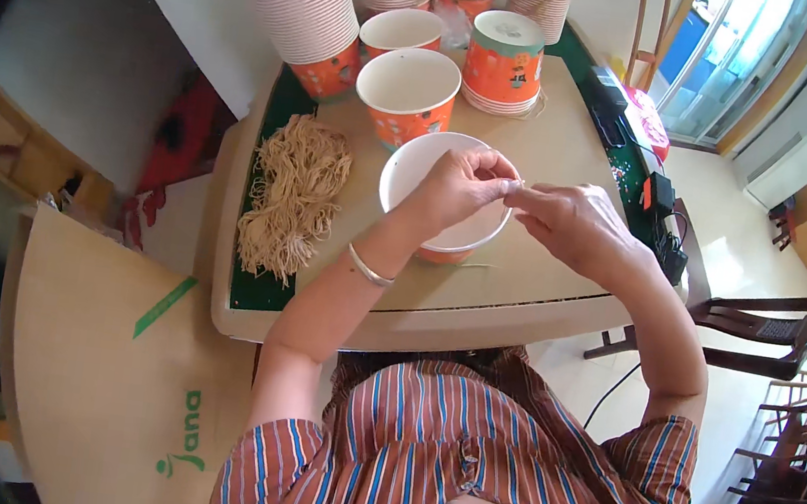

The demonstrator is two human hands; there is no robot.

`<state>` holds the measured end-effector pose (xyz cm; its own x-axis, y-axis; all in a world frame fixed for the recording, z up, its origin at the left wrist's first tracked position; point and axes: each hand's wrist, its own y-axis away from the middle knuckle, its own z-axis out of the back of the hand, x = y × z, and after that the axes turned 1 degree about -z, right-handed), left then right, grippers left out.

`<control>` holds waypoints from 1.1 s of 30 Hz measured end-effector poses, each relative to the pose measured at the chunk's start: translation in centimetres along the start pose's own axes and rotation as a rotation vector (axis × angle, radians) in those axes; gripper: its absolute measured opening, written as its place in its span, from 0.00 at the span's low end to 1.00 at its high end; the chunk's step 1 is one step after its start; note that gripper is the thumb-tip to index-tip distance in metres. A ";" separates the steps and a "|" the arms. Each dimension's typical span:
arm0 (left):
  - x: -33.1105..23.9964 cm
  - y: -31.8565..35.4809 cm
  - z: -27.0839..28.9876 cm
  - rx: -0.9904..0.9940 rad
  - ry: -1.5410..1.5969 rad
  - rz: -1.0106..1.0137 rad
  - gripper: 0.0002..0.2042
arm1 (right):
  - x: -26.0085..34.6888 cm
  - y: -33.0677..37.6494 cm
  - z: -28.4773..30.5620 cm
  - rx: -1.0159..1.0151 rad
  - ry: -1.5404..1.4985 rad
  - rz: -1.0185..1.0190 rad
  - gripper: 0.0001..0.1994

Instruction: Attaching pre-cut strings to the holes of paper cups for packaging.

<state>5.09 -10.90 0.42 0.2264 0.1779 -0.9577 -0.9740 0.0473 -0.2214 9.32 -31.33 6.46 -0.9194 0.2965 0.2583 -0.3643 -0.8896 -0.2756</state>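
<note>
My left hand [458,190] and my right hand [576,225] meet fingertip to fingertip above the right side of an orange-and-white paper bucket [412,167]. Both hands are closed in a pinch. A tiny pale bit shows between the fingertips, too small to name. The bucket stands upright and open near the table's front, its inside partly hidden by my left hand. A thin pale-green strand [475,265] lies beside its base. To the left rests a heap of tan strings [294,198], loosely bundled.
Two upright paper buckets, one nearer [404,121] and one behind [375,35], stand beyond. An upside-down stack [504,63] is at right, a tall leaning stack [298,2] at left. Black power adapters [660,195] line the right edge. A large cardboard box [103,316] stands lower left.
</note>
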 end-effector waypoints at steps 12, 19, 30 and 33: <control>-0.4 -1.6 1.1 0.235 0.235 0.104 0.06 | 0.4 -0.5 -1.2 0.180 0.632 0.135 0.14; 0.5 -1.0 1.4 0.159 0.138 0.154 0.09 | 0.2 -1.9 -0.5 0.244 0.512 -0.025 0.06; -0.7 2.6 -0.5 -0.026 -0.277 -0.034 0.08 | -2.6 -2.0 -0.4 0.282 -0.802 -0.876 0.07; -0.6 3.7 -2.3 -0.255 -0.574 -0.413 0.04 | -2.7 -0.9 -0.7 0.241 -1.119 -0.929 0.07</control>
<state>1.34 -13.13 -0.27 0.4732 0.6827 -0.5567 -0.7645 0.0043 -0.6446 12.07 -31.12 5.36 0.2570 0.4634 0.8481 -0.6102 -0.6027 0.5142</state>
